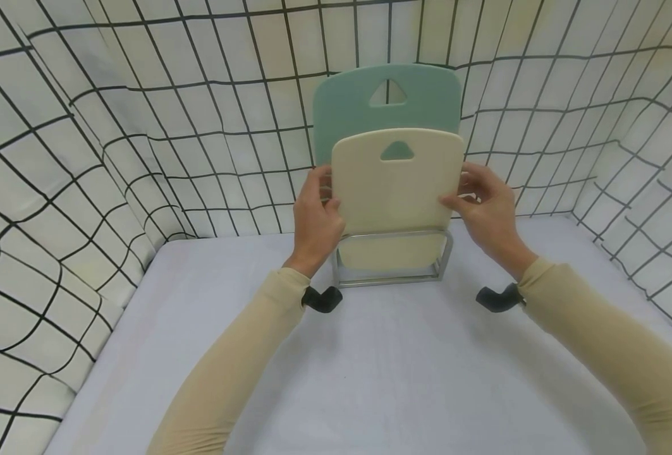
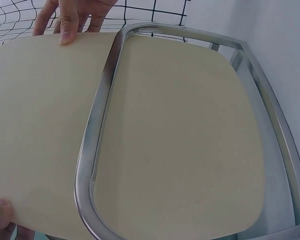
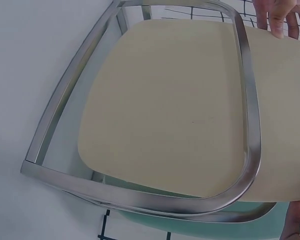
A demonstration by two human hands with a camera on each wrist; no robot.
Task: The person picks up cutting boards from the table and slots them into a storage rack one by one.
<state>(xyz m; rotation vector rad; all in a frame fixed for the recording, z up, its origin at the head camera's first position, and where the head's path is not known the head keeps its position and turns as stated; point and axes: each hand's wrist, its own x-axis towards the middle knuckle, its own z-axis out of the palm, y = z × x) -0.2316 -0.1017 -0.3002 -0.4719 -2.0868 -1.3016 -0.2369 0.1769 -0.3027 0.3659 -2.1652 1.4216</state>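
Note:
A cream cutting board (image 1: 395,196) stands upright with its lower part inside a metal rack (image 1: 389,281). My left hand (image 1: 320,218) pinches its left edge, thumb on the front face and fingers behind. On the opposite edge, my right hand (image 1: 486,205) pinches the board the same way. Both wrist views show the cream board's rounded lower end behind the rack's front bar (image 2: 85,160). Behind it rises a larger green cutting board (image 1: 347,107), its lower part mostly hidden. Each board has a cut-out handle hole near the top.
The rack stands toward the back of a white table (image 1: 392,379). Black wire grid panels (image 1: 227,139) over pale sheeting enclose the back and both sides. A black wrist mount (image 1: 322,299) sticks out inward from the left sleeve, another (image 1: 497,298) from the right.

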